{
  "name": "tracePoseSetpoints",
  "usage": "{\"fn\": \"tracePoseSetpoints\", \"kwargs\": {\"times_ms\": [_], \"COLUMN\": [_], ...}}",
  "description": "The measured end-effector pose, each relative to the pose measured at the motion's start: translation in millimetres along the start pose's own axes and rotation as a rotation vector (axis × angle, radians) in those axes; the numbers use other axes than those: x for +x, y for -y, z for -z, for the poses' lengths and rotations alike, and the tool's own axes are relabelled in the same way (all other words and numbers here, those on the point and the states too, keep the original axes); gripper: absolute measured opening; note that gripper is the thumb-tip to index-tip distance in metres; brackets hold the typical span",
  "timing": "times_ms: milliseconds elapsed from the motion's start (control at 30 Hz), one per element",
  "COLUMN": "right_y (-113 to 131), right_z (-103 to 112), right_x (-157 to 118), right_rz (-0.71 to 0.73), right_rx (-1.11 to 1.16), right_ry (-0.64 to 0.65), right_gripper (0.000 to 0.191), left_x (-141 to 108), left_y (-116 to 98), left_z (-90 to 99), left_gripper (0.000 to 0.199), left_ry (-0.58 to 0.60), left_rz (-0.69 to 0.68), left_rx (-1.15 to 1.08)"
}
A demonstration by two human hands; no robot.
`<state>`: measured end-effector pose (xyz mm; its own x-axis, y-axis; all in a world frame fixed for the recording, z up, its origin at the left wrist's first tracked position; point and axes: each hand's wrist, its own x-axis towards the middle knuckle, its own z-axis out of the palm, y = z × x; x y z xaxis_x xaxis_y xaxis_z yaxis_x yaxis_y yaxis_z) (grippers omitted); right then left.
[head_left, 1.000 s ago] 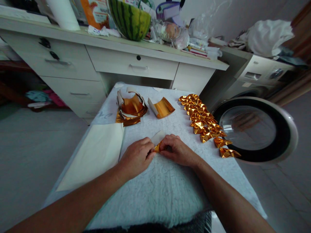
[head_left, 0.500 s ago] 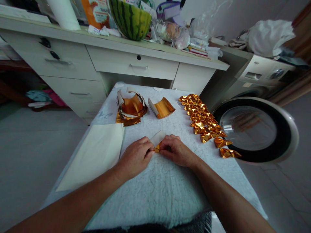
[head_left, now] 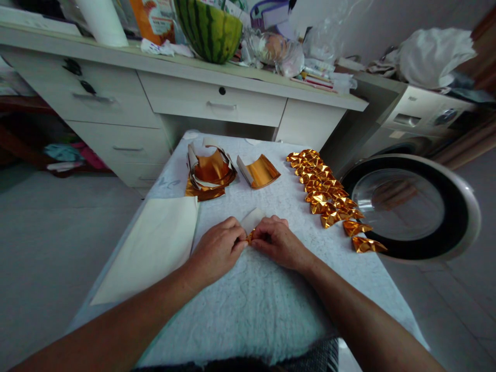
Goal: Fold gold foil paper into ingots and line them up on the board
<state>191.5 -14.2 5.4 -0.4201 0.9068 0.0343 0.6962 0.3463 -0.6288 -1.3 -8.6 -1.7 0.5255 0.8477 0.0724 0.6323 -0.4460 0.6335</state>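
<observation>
Near the middle of the cloth-covered table, my left hand [head_left: 222,247] and my right hand [head_left: 279,242] pinch a small gold and white paper piece [head_left: 253,221] from either side. Its pale face rises behind the fingers, and only a little gold shows between the fingertips. Beyond the hands lies a single curved gold sheet [head_left: 263,171], with a ring-shaped bundle of gold sheets [head_left: 211,168] to its left. Several folded gold pieces [head_left: 320,188] form overlapping rows on the right.
White paper [head_left: 151,248] lies flat on the table's [head_left: 248,315] left part. Behind stands a white desk [head_left: 217,98] bearing half a watermelon [head_left: 209,31] and plastic bags. An open washing machine door [head_left: 411,206] is close to the table's right edge.
My right hand's fingertips have moved slightly left, closer to my left hand. Less of the gold on the held paper shows, and it looks more crumpled.
</observation>
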Motion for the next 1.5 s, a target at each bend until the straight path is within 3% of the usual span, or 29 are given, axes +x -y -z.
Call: {"fn": "tracePoseSetpoints", "kwargs": {"times_ms": [500,700,933,1100,1500], "right_y": [2.5,2.7,2.2,4.0,3.3], "right_z": [-1.4,-2.1,-1.8,0.6,4.5], "right_x": [2.2,2.2,1.8,1.6,1.5], "right_rz": [-0.016,-0.025,-0.043,-0.031,0.035], "right_rx": [-0.008,0.008,-0.006,0.004,0.009], "right_ry": [-0.007,-0.007,0.001,0.016,0.076], "right_gripper": [0.014,0.013,0.01,0.006,0.009], "left_x": [-1.7,-0.2,1.6,2.2,0.6], "left_y": [1.4,-1.7,-0.6,0.8,1.3], "left_z": [3.4,5.6,7.8,8.7,6.1], "left_gripper": [0.01,0.019,0.006,0.008,0.011], "left_ry": [0.002,0.002,0.006,0.022,-0.002], "left_rz": [-0.006,0.003,0.062,0.055,0.029], "left_rx": [-0.013,-0.046,-0.157,-0.209,-0.106]}}
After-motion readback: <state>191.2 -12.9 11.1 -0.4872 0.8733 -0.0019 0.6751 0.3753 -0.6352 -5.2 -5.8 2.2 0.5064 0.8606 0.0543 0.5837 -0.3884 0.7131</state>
